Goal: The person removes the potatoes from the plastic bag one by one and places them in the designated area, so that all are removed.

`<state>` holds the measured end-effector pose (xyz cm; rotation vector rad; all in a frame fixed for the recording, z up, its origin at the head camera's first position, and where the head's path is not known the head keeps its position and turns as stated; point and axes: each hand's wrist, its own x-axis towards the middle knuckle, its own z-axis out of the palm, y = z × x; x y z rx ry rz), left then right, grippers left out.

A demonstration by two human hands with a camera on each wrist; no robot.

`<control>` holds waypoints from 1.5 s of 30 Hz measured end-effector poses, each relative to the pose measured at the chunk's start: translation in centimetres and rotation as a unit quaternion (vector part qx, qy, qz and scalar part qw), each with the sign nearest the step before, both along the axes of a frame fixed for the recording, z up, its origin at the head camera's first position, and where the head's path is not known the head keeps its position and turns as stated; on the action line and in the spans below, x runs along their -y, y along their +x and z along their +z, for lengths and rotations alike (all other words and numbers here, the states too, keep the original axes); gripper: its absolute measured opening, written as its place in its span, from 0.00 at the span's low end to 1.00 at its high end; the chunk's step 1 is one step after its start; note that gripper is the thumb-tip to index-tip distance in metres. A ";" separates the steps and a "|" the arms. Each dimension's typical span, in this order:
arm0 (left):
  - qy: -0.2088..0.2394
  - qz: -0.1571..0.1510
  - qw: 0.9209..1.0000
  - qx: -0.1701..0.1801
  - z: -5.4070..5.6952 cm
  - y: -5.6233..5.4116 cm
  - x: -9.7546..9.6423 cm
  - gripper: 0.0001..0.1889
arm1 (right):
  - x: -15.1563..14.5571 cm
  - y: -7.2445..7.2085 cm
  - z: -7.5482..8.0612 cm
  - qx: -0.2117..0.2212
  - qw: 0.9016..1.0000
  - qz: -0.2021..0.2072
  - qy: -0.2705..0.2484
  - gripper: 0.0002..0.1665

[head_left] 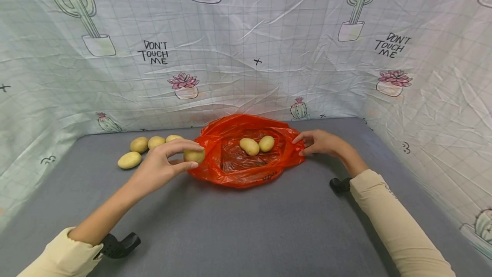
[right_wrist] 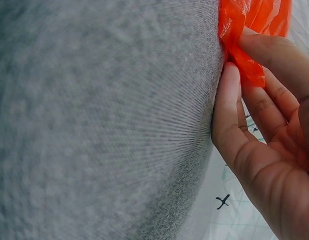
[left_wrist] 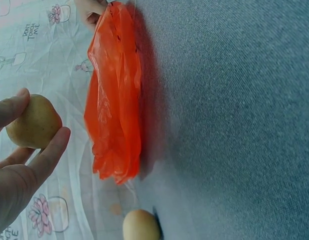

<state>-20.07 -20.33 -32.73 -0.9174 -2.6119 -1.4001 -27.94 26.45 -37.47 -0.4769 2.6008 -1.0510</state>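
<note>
My left hand (head_left: 159,163) holds a yellow potato (head_left: 194,156) between thumb and fingers, at the left rim of a red plastic bag (head_left: 240,179). The left wrist view shows that potato (left_wrist: 35,122) raised, apart from the side of the bag (left_wrist: 117,95). Spread open on the table, the bag has two potatoes lying inside, one (head_left: 250,146) touching or close beside the other (head_left: 267,143). At the bag's right end, my right hand (head_left: 326,142) pinches the plastic edge; in the right wrist view, thumb and fingers grip the crumpled red film (right_wrist: 249,65).
Several loose potatoes (head_left: 130,160) lie on the grey table (head_left: 246,230) left of the bag, partly behind my left hand. A pale curtain (head_left: 238,46) printed with cacti encloses the back and sides. Each wrist carries a black device (head_left: 120,246).
</note>
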 end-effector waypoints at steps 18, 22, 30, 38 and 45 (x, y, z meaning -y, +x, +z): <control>-0.011 0.026 0.999 -0.036 0.5 0.2 2.5 0.20 | 0.5 -1.0 -0.3 0.009 1.000 0.001 0.024 0.25; -0.010 0.041 0.998 -0.044 0.5 0.3 3.3 0.21 | 0.5 -1.1 -0.2 0.005 1.000 0.004 0.026 0.25; -0.032 0.074 0.996 -0.044 0.2 0.0 3.9 0.21 | -0.4 -0.3 0.0 0.018 1.000 -0.004 0.013 0.26; -0.047 0.104 0.992 -0.050 0.2 -0.2 4.4 0.20 | -0.7 -0.1 -0.1 0.017 1.000 -0.003 0.015 0.27; -0.065 0.123 0.989 -0.054 0.3 -0.5 5.4 0.19 | -0.3 -0.2 -0.1 0.008 1.000 0.007 0.011 0.26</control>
